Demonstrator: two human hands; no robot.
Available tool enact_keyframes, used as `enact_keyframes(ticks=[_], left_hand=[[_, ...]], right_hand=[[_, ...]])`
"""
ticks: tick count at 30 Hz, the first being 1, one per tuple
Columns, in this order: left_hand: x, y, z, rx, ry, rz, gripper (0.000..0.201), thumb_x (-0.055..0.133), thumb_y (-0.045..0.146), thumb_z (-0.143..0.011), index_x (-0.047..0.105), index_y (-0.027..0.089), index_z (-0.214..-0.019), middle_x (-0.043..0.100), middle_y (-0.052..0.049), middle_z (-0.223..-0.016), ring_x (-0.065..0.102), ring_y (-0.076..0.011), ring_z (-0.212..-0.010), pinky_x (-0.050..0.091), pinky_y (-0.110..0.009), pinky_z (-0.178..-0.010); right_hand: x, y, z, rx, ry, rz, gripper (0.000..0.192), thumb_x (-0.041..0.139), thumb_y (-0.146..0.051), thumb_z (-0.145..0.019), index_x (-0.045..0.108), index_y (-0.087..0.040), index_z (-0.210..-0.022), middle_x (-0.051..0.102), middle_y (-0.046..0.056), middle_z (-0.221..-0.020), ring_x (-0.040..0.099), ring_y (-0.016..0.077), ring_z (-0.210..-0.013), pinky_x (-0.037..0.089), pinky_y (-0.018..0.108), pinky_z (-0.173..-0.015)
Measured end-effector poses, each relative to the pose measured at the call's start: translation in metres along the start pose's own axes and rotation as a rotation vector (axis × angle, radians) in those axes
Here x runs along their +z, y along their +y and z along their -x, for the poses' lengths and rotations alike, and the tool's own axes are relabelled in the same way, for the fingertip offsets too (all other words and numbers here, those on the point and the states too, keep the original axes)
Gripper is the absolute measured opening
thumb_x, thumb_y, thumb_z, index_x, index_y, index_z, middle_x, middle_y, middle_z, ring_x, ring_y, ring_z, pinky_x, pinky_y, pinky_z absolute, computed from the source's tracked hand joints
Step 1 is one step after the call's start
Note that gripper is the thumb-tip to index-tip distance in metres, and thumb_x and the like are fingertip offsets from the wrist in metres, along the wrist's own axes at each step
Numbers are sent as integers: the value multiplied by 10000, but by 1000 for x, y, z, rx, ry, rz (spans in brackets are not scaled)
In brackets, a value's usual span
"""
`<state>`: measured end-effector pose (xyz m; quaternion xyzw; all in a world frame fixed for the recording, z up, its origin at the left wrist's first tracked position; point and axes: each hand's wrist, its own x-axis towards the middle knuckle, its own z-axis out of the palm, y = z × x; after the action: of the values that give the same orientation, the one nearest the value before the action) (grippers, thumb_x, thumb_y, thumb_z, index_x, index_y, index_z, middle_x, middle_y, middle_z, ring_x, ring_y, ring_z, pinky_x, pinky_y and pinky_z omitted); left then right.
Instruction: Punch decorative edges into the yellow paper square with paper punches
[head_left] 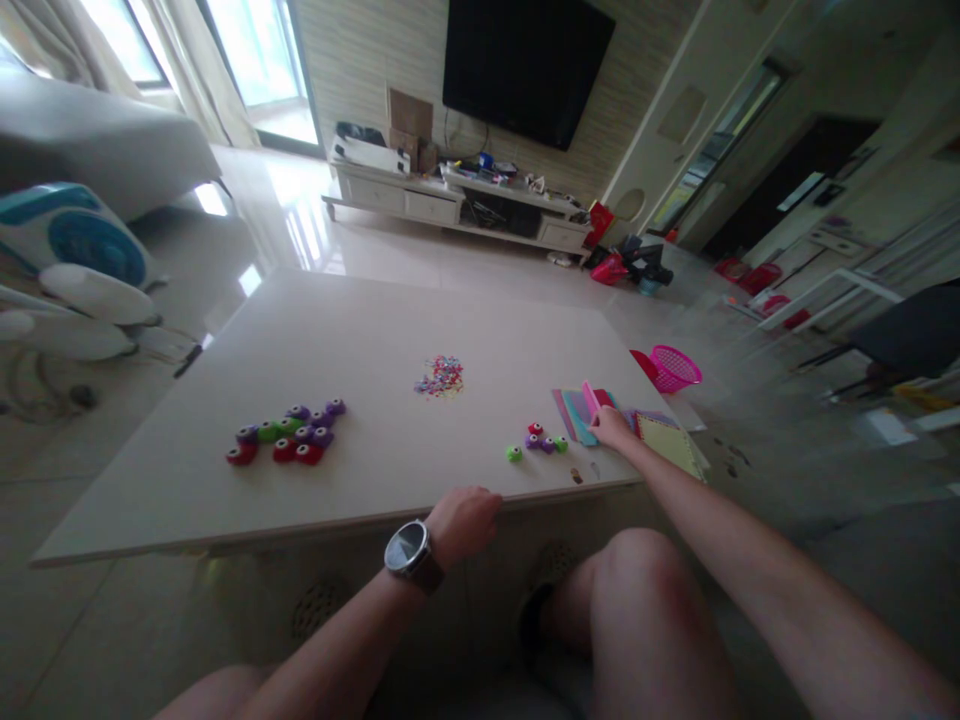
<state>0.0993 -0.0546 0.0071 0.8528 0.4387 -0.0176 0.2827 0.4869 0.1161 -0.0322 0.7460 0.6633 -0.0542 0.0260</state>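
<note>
The right hand [611, 428] is out at the far right of the surface [390, 350], fingers curled down on a fan of coloured paper sheets [574, 412] — one pink sheet [590, 398] is tipped up at the fingertips, pinched or just lifted, hard to tell which. The left hand [465, 518] sits at the near edge of the surface, loosely closed over the rim, holding nothing; a wristwatch [409, 550] shows on that arm.

What could go wrong, as I judge it: the sheets lie close to the right edge, and a yellow sheet [670, 445] already overhangs the corner — a careless drag could send it to the floor. The small group of toy pieces [538, 440] sits just beside the right hand, so a sweep of the wrist could scatter them. The little pile of beads [441, 376] in the middle is well apart from both hands, but a jolt from the knees under the surface could roll them.

Counting now: two clusters of toy pieces — the big cluster [289, 435] on the left shows roughly nine, in purple, green and red; the small one about five. One pile of beads, far too many and too small to count. Sheets — at least four colours, exact number unclear. One pink basket [673, 367] beyond the corner.
</note>
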Motion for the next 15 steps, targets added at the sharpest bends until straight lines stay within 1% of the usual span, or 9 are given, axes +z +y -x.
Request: enact_keyframes(ticks=[4,8,11,15], left_hand=[[-2,0,0,2,-2,-11,262,540,129,-897,729,151,-1077,764,-151,-1110,743,-283,-1046,592,-394,-935],[-5,1,1,-9,-23,2,276,531,125,-899,727,142,-1091,762,-164,-1125,743,-305,-1060,598,-424,-940],[-6,1,1,-14,-36,11,281,535,124,-899,728,137,-1104,758,-175,-1146,740,-319,-1082,597,-441,-952],[-2,-1,1,-8,-21,25,270,544,130,-902,732,129,-1095,760,-181,-1137,738,-326,-1086,590,-446,-963]], right_hand=[[-2,-3,-2,47,-12,-10,160,850,-249,-774,731,-143,-756,731,103,-901,669,190,-792,462,257,-696],[-5,-9,-2,113,-37,-41,242,796,-347,-836,722,-160,-702,707,71,-730,642,176,-666,453,263,-632],[-7,-13,-2,151,-45,-62,205,749,-300,-861,736,-162,-710,712,69,-705,642,166,-628,464,256,-627],[-9,-16,1,130,-8,-65,105,695,-182,-837,780,-148,-785,752,101,-819,691,195,-737,514,290,-731]])
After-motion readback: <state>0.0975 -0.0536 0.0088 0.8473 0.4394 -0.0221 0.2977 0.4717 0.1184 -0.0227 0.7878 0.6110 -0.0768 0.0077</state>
